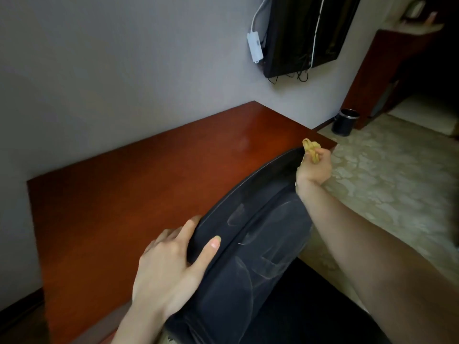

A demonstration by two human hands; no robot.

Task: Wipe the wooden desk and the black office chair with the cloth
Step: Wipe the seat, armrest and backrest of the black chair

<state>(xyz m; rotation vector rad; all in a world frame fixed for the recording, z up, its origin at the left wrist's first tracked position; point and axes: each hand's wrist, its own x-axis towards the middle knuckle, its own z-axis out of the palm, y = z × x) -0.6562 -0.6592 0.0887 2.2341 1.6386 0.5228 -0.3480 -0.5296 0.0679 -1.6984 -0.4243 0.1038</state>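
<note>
Cloth (311, 149): we see a small yellow wad bunched in the right hand (315, 167) at the far end of the chair's top edge, in front of the desk's right corner.
Right hand: fingers curled tight around the cloth, likely to press it along the rim.
Left hand (171, 261): it grips the near end of the black office chair (250, 249), thumb on our side and fingers over the top, apparently steadying the backrest.
Chair: streaky marks show on the backrest; whether they are dust or damp trails we cannot tell.
Wooden desk (129, 184): glossy red-brown top against the wall, just behind the chair.
</note>
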